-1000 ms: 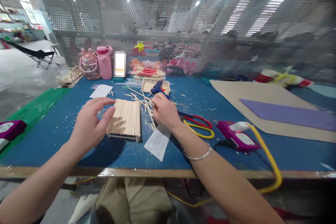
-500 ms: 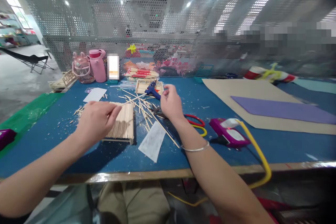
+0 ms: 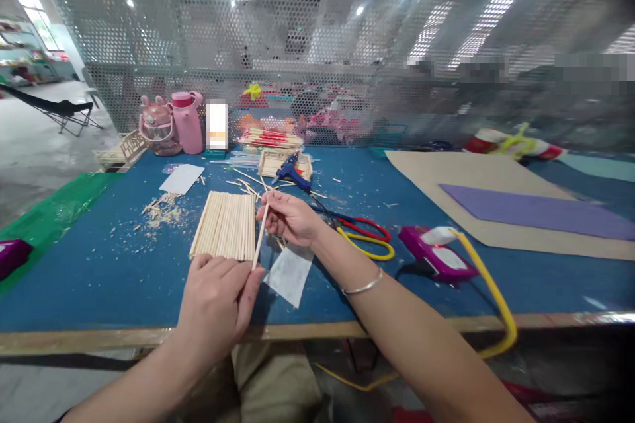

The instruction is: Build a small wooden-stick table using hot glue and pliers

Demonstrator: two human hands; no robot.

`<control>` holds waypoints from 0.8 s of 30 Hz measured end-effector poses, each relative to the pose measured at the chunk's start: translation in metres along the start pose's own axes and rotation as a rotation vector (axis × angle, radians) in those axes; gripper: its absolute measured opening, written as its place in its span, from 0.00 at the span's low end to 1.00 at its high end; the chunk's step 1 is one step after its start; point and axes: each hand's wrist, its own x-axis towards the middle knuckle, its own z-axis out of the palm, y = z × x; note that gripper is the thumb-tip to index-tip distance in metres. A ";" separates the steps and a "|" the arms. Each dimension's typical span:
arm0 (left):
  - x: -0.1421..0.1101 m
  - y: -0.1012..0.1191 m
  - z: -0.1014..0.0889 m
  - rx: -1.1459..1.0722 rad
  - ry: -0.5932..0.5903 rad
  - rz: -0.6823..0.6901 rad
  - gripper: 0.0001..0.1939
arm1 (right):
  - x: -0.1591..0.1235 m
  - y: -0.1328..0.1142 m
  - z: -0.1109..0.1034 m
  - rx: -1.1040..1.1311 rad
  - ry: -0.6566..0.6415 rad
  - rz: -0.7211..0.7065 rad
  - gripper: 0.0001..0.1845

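Observation:
Between my two hands runs a thin wooden stick (image 3: 260, 236), tilted along the right edge of a panel of wooden sticks (image 3: 225, 225) laid side by side. My left hand (image 3: 218, 297) pinches its near end at the panel's front corner. The far end is between the thumb and fingers of my right hand (image 3: 288, 217). Loose sticks (image 3: 247, 184) lie beyond, partly hidden by my right hand. Behind them a blue glue gun (image 3: 294, 173) rests by a small stick-built frame (image 3: 268, 164). Under my right wrist lies a white paper piece (image 3: 292, 274).
Scissors (image 3: 370, 248) with red and yellow handles lie right of my forearm, near a purple power strip (image 3: 439, 254) with a yellow cable. Cardboard (image 3: 426, 178) and a purple sheet (image 3: 536, 211) cover the right side. Pink bottles (image 3: 187, 124) stand at the back left, wood scraps (image 3: 163, 210) nearer.
My left hand has come down and right to the panel's front corner, taking the stick's near end. My right hand, earlier beside the glue gun, has moved left and nearer onto the stick's far end.

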 end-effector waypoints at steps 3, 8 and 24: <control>-0.007 -0.003 0.003 -0.039 0.020 -0.041 0.15 | 0.001 0.000 -0.003 -0.036 -0.002 -0.001 0.08; -0.020 -0.015 0.003 -0.104 0.104 -0.060 0.06 | 0.002 0.000 -0.008 -0.012 0.074 -0.009 0.10; -0.029 -0.068 -0.004 -0.614 0.058 -0.765 0.22 | -0.023 -0.006 0.013 -0.742 -0.175 -0.126 0.09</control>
